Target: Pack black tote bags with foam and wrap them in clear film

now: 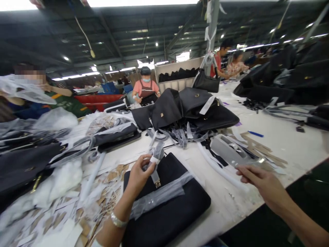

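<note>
My left hand (142, 171), with a wide silvery bangle (118, 221) at the wrist, pinches a strap wrapped in clear plastic (157, 151). A small gold metal fitting (157, 184) hangs from the strap's lower end, over a flat black bag (177, 206). Across that bag runs a strip of clear wrapping (164, 197). To the right, my right hand (257, 178) hovers above the table's front edge, thumb and fingers drawn together. Its fingertips are beside a translucent plastic sheet (226, 151); whether they grip anything is too small to tell.
Black bags (190, 106) are heaped across the table (290, 144). Paper scraps (59, 212) and white stuffing (64, 178) cover the left side. A blue pen (255, 133) lies at right, near brown card strips (264, 151). A co-worker (146, 87) sits opposite; others work farther off.
</note>
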Motion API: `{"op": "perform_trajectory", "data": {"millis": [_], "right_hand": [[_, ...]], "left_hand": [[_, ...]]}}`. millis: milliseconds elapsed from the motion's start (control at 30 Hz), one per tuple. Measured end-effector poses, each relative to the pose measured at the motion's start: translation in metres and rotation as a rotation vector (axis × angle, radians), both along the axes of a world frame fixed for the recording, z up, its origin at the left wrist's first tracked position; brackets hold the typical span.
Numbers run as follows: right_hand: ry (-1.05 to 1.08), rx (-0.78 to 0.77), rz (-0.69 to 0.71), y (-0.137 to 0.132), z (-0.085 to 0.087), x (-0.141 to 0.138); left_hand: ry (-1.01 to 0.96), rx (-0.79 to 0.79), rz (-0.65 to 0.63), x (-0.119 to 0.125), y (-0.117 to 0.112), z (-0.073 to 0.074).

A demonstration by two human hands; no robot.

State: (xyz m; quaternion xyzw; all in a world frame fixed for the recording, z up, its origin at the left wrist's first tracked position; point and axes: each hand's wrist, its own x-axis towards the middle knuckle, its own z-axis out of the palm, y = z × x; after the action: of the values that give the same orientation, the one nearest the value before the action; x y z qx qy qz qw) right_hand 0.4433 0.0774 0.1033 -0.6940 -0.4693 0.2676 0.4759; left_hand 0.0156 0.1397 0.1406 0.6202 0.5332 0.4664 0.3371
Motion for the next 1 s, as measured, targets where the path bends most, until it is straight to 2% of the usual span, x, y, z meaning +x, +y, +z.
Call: {"op": "perform_trajectory", "data": {"millis": [100, 167, 233, 333, 500, 600, 733, 900, 1000], "right_hand": [[0.125, 0.051, 0.340, 0.012, 0.040, -0.092], [0.218, 0.093, 0.535, 0.023, 0.058, -0.150], [0.287, 0.108, 0.666, 0.036, 0.064, -0.195], [0.340, 0.104, 0.745, 0.054, 0.056, -0.237], [0.282, 0.088, 0.676, 0.068, 0.042, -0.258], [0.240, 0.032, 0.654, 0.069, 0.041, -0.260], [0.145, -0.034, 0.705, 0.068, 0.043, -0.255], [-0.056, 0.044, 0.766, 0.067, 0.043, -0.247], [-0.052, 0.058, 0.758, 0.067, 0.040, -0.246]], "left_hand": [[0.026, 0.040, 0.004, 0.005, -0.002, -0.002], [0.051, 0.063, 0.020, 0.008, -0.004, -0.003], [0.071, 0.093, 0.038, 0.010, -0.005, -0.003], [0.088, 0.128, 0.057, 0.011, -0.007, -0.002], [0.111, 0.185, 0.078, 0.008, -0.011, -0.003], [0.128, 0.214, 0.084, 0.003, -0.013, -0.005], [0.152, 0.220, 0.086, -0.002, -0.013, -0.007], [0.251, 0.265, 0.093, -0.003, -0.012, -0.008], [0.302, 0.301, 0.113, -0.001, -0.013, -0.006]]}}
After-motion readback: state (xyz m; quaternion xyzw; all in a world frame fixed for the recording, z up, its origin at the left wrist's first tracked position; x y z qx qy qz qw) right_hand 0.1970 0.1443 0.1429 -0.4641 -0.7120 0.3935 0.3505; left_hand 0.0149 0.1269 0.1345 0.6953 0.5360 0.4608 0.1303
